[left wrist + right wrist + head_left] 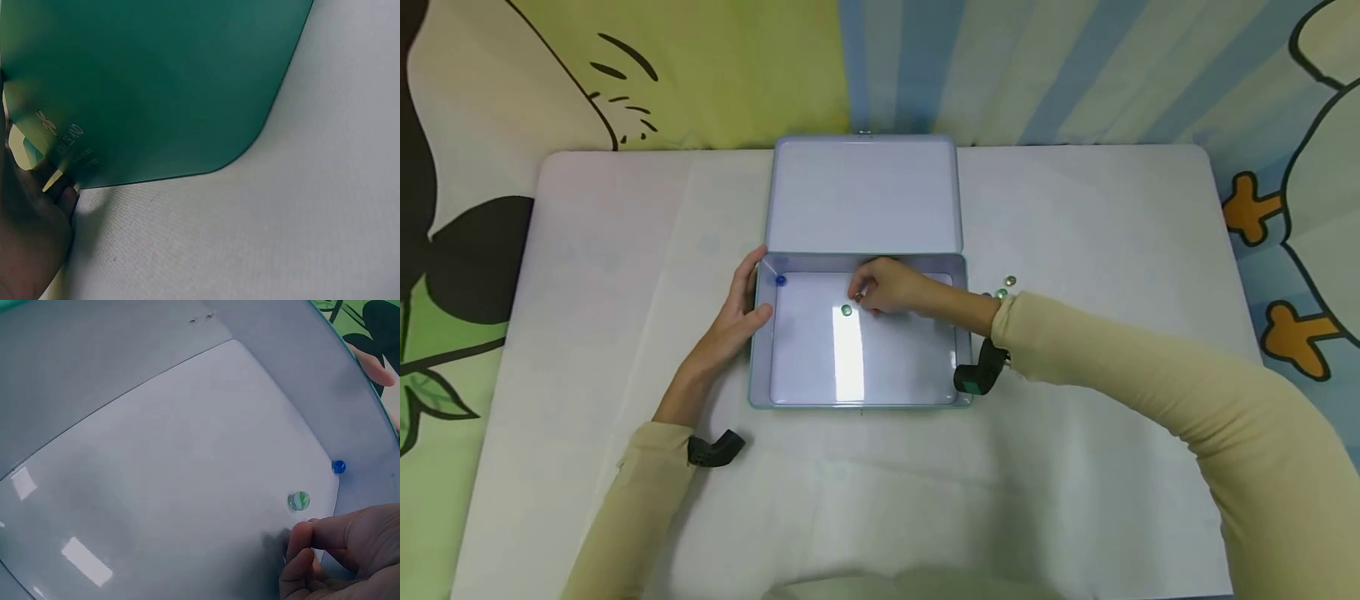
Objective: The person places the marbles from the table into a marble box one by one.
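Note:
In the head view a shallow tin box point(865, 398) lies with its hinged lid point(865, 196) swung back. My left hand point(730, 321) holds the box's left side, thumb over the rim and fingers along the green outer wall point(175, 94). Inside the box, my right hand point(891, 287) pinches a small brown marble point(858, 297) low over the white floor; its fingers hide the marble in the right wrist view. Close by the fingertips lies a green-and-clear marble point(300, 500). A blue marble point(339, 467) sits in the far left corner.
Outside the box to the right, a gold marble point(1011, 281), a green marble point(1002, 293) and a blue one point(987, 294) lie beside my right forearm, which partly covers them. The white tabletop point(1075, 200) ends at a patterned cloth backdrop.

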A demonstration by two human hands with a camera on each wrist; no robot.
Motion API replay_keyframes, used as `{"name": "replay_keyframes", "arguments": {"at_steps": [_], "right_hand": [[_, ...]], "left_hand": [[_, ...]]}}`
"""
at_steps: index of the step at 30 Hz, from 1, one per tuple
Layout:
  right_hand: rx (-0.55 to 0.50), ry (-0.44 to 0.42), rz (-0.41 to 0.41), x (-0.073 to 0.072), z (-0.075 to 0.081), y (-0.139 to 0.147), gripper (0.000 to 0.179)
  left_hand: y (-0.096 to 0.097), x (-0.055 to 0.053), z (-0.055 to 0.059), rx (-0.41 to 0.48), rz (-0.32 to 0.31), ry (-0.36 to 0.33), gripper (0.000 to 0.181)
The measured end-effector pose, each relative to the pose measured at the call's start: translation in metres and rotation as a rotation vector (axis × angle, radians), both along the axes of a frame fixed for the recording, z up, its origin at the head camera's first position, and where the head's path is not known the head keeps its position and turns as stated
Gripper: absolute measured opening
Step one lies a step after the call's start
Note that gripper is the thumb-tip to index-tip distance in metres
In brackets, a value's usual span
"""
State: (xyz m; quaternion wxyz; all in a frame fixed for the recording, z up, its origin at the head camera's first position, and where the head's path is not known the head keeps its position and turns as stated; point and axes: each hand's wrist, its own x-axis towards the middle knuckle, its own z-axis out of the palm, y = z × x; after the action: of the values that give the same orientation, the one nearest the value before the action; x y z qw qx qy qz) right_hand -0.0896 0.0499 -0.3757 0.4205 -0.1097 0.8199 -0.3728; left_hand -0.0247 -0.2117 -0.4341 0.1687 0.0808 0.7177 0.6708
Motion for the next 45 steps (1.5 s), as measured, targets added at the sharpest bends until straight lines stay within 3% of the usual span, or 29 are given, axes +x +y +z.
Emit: {"name": "replay_keyframes", "arguments": {"at_steps": [14,17,20,26,31,37,45], "right_hand": [[-0.009,0.059,0.037,0.007,-0.007,0.003,0.023],[-0.014,0.098,0.098,0.007,-0.003,0.007,0.030],[-0.027,0.192,0.198,0.013,0.008,0.015,0.035],[-0.042,0.439,0.346,0.052,0.049,0.042,0.027],[-0.143,0.496,0.344,0.094,0.072,0.074,0.018],[-0.236,0.524,0.295,0.127,0.076,0.111,0.018],[-0.245,0.608,0.277,0.144,0.068,0.133,0.021]], "left_hand": [[0.001,0.005,-0.003,-0.021,-0.003,-0.008,0.087],[0.002,0.004,-0.004,-0.017,-0.003,-0.006,0.087],[0.004,0.004,-0.004,-0.013,-0.004,-0.006,0.087],[0.005,0.002,-0.005,-0.017,-0.001,0.003,0.086],[0.003,0.003,-0.005,-0.002,0.003,0.000,0.087],[0.001,0.002,-0.003,0.014,0.000,0.005,0.085],[0.000,0.001,-0.002,0.036,0.003,0.006,0.086]]}}
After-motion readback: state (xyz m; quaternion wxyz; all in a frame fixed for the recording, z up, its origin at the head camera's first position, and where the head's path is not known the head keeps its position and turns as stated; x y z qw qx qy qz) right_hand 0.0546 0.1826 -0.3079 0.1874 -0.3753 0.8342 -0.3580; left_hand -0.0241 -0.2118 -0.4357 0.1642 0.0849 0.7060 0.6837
